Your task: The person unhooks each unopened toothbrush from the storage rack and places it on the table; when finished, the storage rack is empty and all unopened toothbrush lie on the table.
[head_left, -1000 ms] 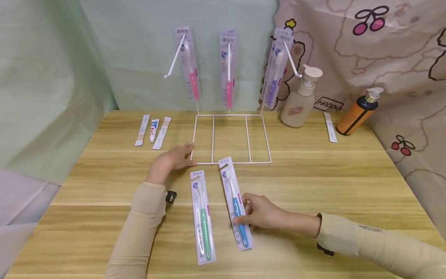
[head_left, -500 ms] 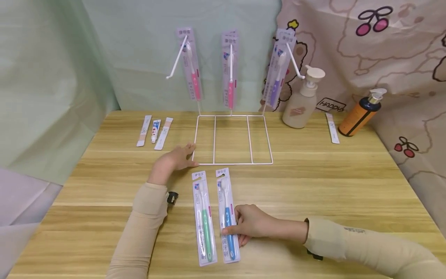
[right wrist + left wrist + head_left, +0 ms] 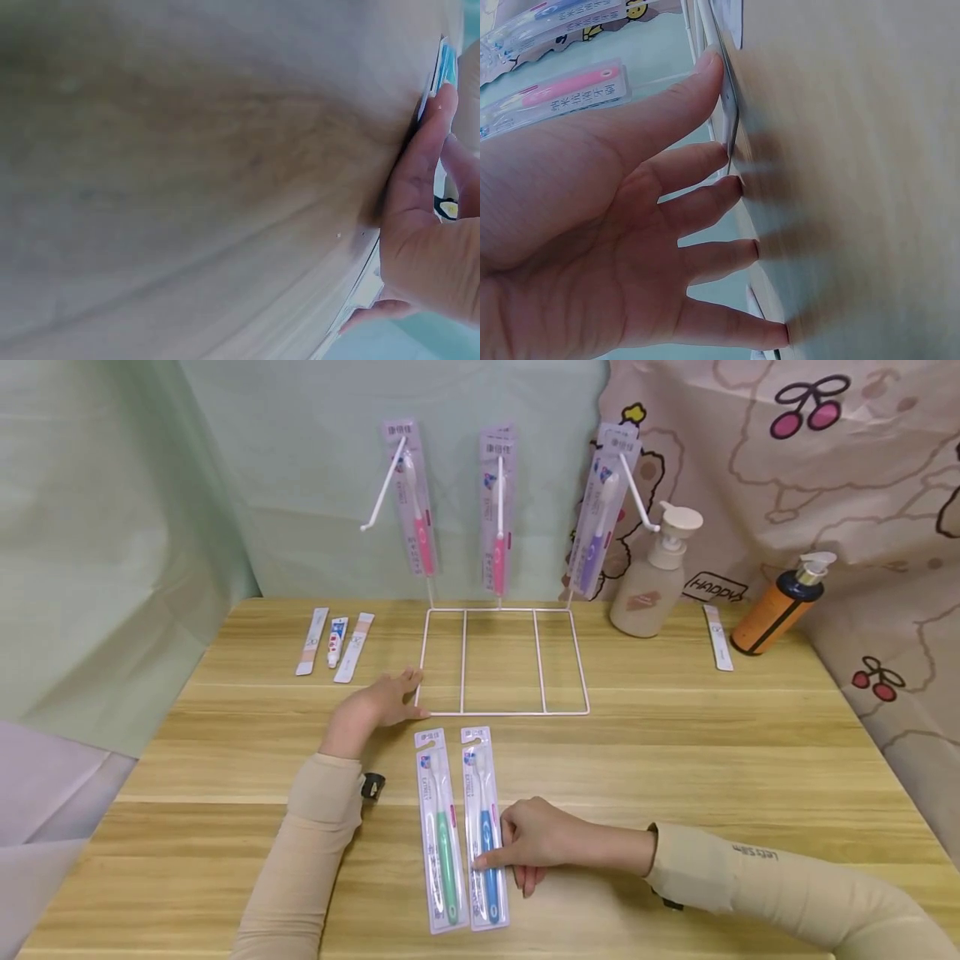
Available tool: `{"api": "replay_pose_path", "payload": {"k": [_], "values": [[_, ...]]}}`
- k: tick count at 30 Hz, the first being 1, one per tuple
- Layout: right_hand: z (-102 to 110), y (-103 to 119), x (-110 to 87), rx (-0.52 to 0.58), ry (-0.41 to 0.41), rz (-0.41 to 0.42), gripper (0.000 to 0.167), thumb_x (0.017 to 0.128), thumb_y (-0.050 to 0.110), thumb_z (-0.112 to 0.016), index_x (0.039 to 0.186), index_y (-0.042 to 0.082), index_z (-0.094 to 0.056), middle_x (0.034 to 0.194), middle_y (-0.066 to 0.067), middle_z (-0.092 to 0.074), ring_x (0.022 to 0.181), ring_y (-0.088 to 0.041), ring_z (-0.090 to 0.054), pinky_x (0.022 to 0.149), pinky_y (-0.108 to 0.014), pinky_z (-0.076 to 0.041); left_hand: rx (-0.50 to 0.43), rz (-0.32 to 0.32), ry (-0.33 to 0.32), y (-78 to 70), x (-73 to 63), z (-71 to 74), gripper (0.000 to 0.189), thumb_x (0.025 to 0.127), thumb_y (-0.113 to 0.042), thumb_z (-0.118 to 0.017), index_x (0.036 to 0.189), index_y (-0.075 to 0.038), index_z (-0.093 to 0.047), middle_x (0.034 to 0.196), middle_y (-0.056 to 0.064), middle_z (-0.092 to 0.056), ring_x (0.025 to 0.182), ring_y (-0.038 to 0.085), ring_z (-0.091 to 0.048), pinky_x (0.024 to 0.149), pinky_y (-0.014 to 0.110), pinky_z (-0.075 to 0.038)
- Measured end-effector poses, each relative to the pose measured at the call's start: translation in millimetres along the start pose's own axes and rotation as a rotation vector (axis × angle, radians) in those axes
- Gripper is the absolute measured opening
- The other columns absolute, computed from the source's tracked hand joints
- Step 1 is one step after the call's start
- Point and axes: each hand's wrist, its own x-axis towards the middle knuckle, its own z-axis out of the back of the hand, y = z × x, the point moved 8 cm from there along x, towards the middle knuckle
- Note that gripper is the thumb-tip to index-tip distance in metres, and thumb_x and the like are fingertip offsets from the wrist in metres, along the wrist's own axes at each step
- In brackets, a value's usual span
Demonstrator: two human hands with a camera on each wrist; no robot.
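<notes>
My left hand [image 3: 381,700] rests at the front left corner of a white wire display rack [image 3: 504,714], fingers spread and fairly straight. In the left wrist view, the left hand [image 3: 645,225] has its fingertips down at the wooden tabletop. A packaged blue toothbrush [image 3: 486,810] lies flat on the table; my right hand [image 3: 540,835] holds it by the right edge, thumb across the front. Close along its left side lies a packaged green toothbrush [image 3: 442,835]. The right wrist view shows the right hand [image 3: 420,232] low at the table, with the pack partly hidden.
Packaged pink toothbrushes [image 3: 420,518] [image 3: 498,552] and purple ones [image 3: 596,539] hang on the rack's hooks. Sachets [image 3: 312,642] and a small toothpaste tube [image 3: 336,642] lie back left. A beige pump bottle [image 3: 647,589], another sachet [image 3: 717,637] and an orange bottle [image 3: 776,610] are back right.
My right hand has moved the blue toothbrush left and toward me, straightening it beside the green one. The left hand stays at the rack corner.
</notes>
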Motion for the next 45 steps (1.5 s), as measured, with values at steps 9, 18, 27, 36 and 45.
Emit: {"api": "replay_pose_path", "payload": {"k": [9, 18, 27, 36, 45], "values": [[16.3, 13.1, 10.1, -0.086, 0.007, 0.139, 0.030, 0.085, 0.037, -0.066, 0.073, 0.012, -0.057, 0.050, -0.001, -0.061, 0.041, -0.013, -0.058, 0.040, -0.019, -0.044, 0.008, 0.006, -0.003, 7.0, -2.3, 1.1, 0.075, 0.094, -0.035, -0.053, 0.149, -0.005, -0.010, 0.154, 0.019, -0.005, 0.136, 0.050, -0.002, 0.109, 0.062, -0.010], [101.3, 36.9, 48.5, -0.091, -0.183, 0.372, 0.016, 0.087, 0.014, -0.066, 0.098, 0.004, -0.062, 0.083, -0.008, -0.068, 0.073, -0.019, -0.065, 0.068, -0.031, -0.056, 0.013, 0.009, -0.015, 10.0, -3.0, 3.0, 0.077, 0.093, -0.037, -0.054, 0.149, -0.005, -0.011, 0.154, 0.018, -0.005, 0.136, 0.050, -0.003, 0.109, 0.062, -0.011], [191.2, 83.0, 97.5, -0.163, -0.481, 0.386, 0.029, 0.090, 0.017, -0.063, 0.112, 0.000, -0.063, 0.105, -0.013, -0.068, 0.096, -0.024, -0.063, 0.086, -0.033, -0.051, 0.014, 0.037, -0.010, 12.8, -6.0, 4.1, 0.077, 0.093, -0.037, -0.054, 0.150, -0.007, -0.010, 0.155, 0.015, -0.005, 0.137, 0.048, -0.003, 0.109, 0.062, -0.012], [205.7, 117.5, 146.5, -0.035, -0.445, 0.340, 0.048, 0.090, 0.015, -0.062, 0.133, -0.002, -0.046, 0.127, -0.017, -0.057, 0.117, -0.026, -0.054, 0.098, -0.031, -0.046, 0.002, 0.036, -0.017, 7.6, -3.0, 1.2, 0.077, 0.092, -0.037, -0.055, 0.150, -0.008, -0.012, 0.155, 0.014, -0.007, 0.137, 0.048, -0.004, 0.110, 0.061, -0.013], [224.0, 142.1, 173.2, 0.038, -0.627, 0.293, 0.059, 0.090, 0.024, -0.062, 0.140, 0.004, -0.037, 0.137, -0.013, -0.049, 0.125, -0.022, -0.048, 0.102, -0.029, -0.042, -0.003, 0.033, -0.020, 4.3, -1.4, -3.6, 0.077, 0.092, -0.038, -0.055, 0.150, -0.008, -0.012, 0.155, 0.013, -0.007, 0.138, 0.047, -0.004, 0.110, 0.060, -0.014]]}}
